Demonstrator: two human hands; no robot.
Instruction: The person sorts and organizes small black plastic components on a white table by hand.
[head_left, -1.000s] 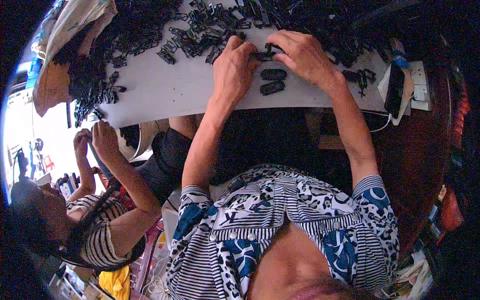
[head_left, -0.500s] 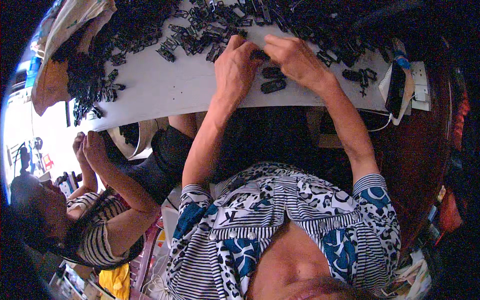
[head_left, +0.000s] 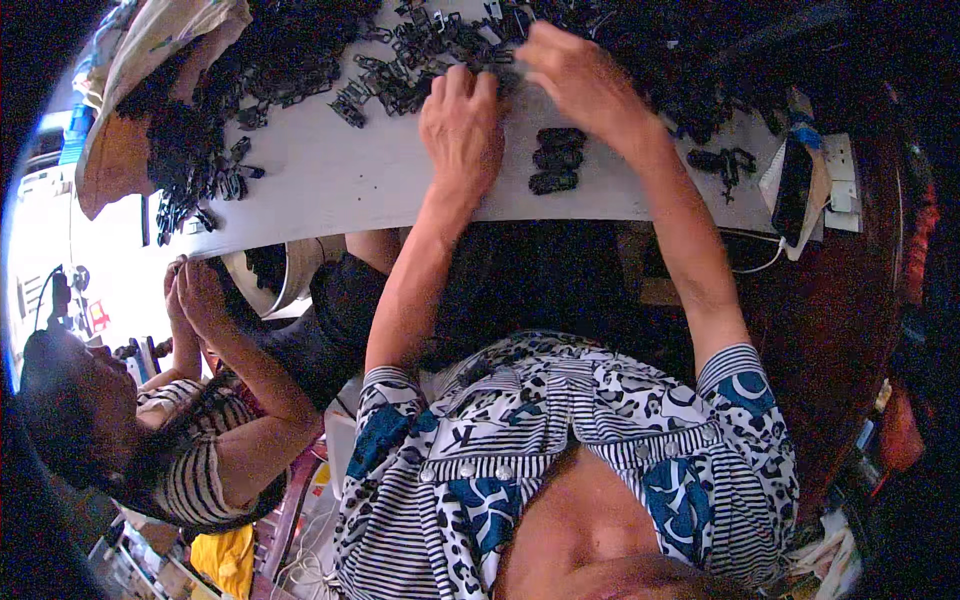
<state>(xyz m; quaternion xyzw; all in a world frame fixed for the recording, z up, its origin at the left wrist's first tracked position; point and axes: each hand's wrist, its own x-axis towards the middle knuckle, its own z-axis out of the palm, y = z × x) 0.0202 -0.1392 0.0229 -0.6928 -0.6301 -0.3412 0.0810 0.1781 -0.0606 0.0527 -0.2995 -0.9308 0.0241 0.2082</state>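
Note:
My left hand is at the near edge of a heap of small black plastic parts, its fingers bent down among them. What those fingers hold, if anything, is hidden. Above and to the right, my right hand hovers over the heap, its fingertips smeared by motion. Between my wrists, three dark oblong pieces lie in a short column on the white tabletop.
A few loose black parts lie at the right, near a phone-like black device with a white cable. At the left, a sack stands beside more black parts. A co-worker sits at my left, hands raised near the table edge.
A third dark piece now lies in the column. My hands have moved apart; the right has risen farther over the heap, and the left has turned its fingers down into the parts.

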